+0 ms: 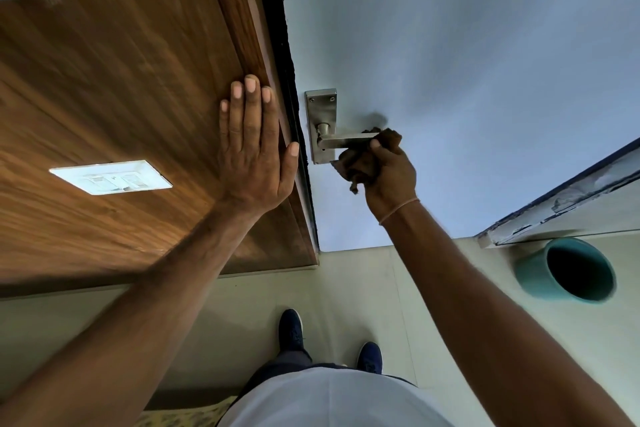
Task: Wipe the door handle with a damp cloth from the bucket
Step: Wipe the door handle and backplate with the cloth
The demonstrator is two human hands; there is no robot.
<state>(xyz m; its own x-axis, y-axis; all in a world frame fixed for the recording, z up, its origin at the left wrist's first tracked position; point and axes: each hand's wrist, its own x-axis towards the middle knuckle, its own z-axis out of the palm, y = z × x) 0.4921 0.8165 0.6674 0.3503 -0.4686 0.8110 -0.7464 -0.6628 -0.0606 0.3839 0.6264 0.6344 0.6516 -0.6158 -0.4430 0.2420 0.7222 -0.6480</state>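
Nearest the camera, a white-shirted torso [332, 399] is seen from above, with two dark blue shoes [291, 329] planted on the pale tiled floor [346, 281]. Two bare forearms are stretched up from it towards the door.

The left hand [254, 146] is spread fully open, fingers straight and together, and is pressed flat against the brown wood-grain panel [121, 87] beside the door edge; nothing is held in it. A white rectangular switch plate [110, 177] is set into the same panel, well to the left of that hand.

The right hand [389, 173] is closed in a fist around a bunched dark brown cloth [358, 163], which is folded over the free end of the brushed-metal lever door handle [343, 141]. The handle is mounted on a tall metal backplate [322, 125] on the pale blue door [467, 80], close to its edge. The inner half of the lever and the round neck are left bare.

A teal round bucket [568, 270] is stood on the floor to the right, near the skirting.

The cloth is judged soft, light and limp, and is best kept wadded in the palm so no loose end trails. The handle is rigid and smooth, likely slippery once wet, and may pivot under pressure, so it is best wrapped around rather than pushed down.
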